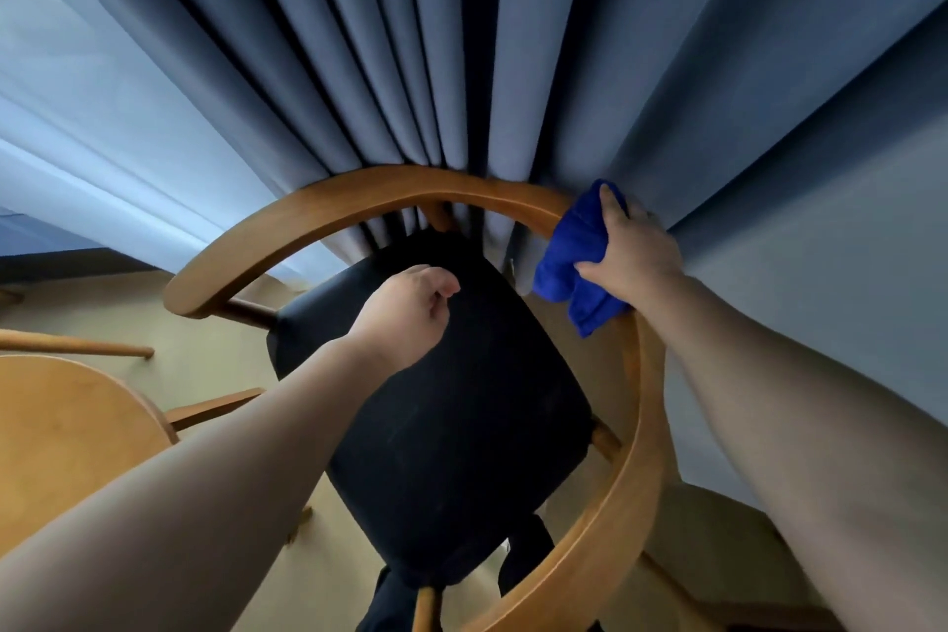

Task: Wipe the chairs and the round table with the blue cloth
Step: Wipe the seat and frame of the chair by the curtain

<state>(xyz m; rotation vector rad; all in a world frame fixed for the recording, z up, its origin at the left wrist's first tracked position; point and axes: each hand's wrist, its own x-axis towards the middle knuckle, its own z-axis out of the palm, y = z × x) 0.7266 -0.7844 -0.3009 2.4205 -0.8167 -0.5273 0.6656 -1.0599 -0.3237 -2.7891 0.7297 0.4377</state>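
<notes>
1. You have one chair point(441, 400) fully in view below you: a dark padded seat ringed by a single curved wooden back rail point(359, 200).
2. There is one blue cloth point(574, 262). It lies bunched over the right-hand bend of that rail, at the edge where the rail meets the curtain, with a fold hanging down inside the rail.
3. Your right hand point(636, 257) grips the cloth. Its fingers point(610, 200) curl over the top of the bundle and the thumb clamps it from the seat side, pressing it onto the wood.
4. Your left hand point(405, 313) hovers above the back half of the seat. Its fingers are loosely curled with the thumb tip near them, holding nothing and touching neither seat nor rail.
5. Both of your bare forearms reach in from the bottom corners, one on each side of the seat.
6. One round counter point(66, 426) shows in part at the lower left edge, in pale wood, well apart from the cloth.
7. Two wooden bars point(77, 346) lie between that counter and the chair; you cannot tell what furniture they belong to.
8. A heavy blue-grey curtain point(410, 41) hangs in folds behind the chair, touching the back of the rail, and a lighter sheer panel point(77, 118) hangs to its left.
9. The floor point(205, 359) under it all is beige.
</notes>
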